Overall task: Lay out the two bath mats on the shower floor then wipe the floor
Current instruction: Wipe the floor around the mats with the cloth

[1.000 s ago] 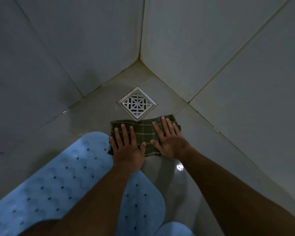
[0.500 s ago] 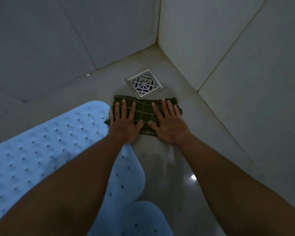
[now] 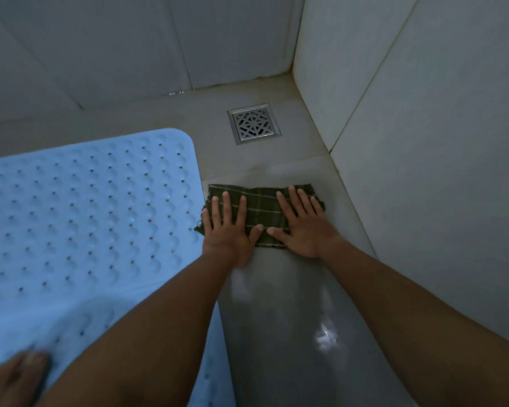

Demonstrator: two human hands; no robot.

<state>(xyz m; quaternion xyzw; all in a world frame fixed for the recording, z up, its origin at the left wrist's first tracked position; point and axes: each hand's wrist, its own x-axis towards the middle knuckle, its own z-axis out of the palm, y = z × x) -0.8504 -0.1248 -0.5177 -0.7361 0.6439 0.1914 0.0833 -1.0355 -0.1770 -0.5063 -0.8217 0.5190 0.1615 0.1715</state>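
Tiled walls (image 3: 423, 142): 2 faces meet in a corner top-right. Shower floor (image 3: 291, 318) is grey and glossy, w/ a glare patch near the right forearm. Blue bath mat (image 3: 86, 215) lies flat on the floor at left, rows of holes, rounded corner toward the drain. Its right edge is just beside the cloth. Blue strip at the bottom edge by the left forearm: can't tell if same mat or a 2nd. Green plaid cloth (image 3: 262, 212) lies flat on the floor btwn mat and right wall, on the near side of the drain and apart from it. Left hand (image 3: 227, 230) presses the cloth's left end, palm down, fingers straight and slightly spread. Right hand (image 3: 303, 230) does the same on the right end, fingers straight and spread. Thumb tips point at each other, small gap. Square metal drain (image 3: 254, 123) w/ lattice grate sits near the corner. Bare toes (image 3: 18, 374) on the mat, bottom-left.
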